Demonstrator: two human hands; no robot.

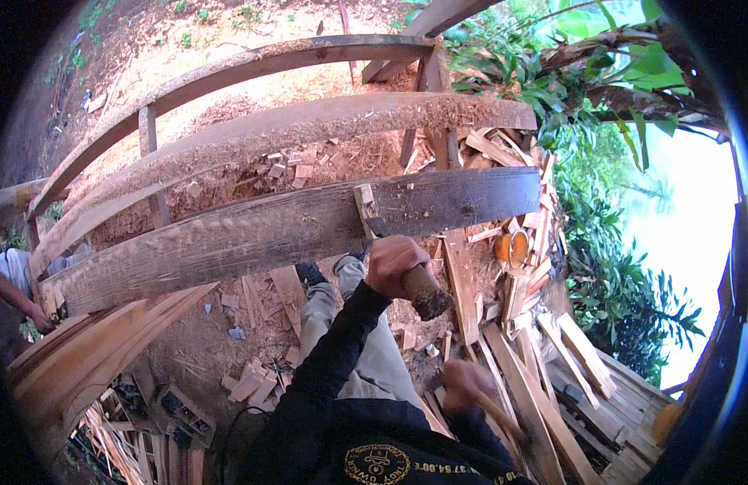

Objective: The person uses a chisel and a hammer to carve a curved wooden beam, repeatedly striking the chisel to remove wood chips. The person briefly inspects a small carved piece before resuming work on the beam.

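My left hand (396,265) is closed around the thick wooden handle of a chisel (428,294), whose butt end looks battered. Its dark blade points away from me onto a long dark plank (285,222). Just beyond the blade, a short pale strip (363,198) shows across the plank; whether it is a loose piece or a cut cannot be told. Lower and to the right, motion smears my right hand (467,383), closed on a wooden handle (503,422) that slants down to the right. The far end of that tool cannot be made out.
Behind the plank run a second beam (309,117) and a wooden frame (269,56) strewn with shavings. At far left is another person's hand (39,319) by the plank's end. Offcuts (261,381), boards (543,404) and an orange round object (513,247) lie around.
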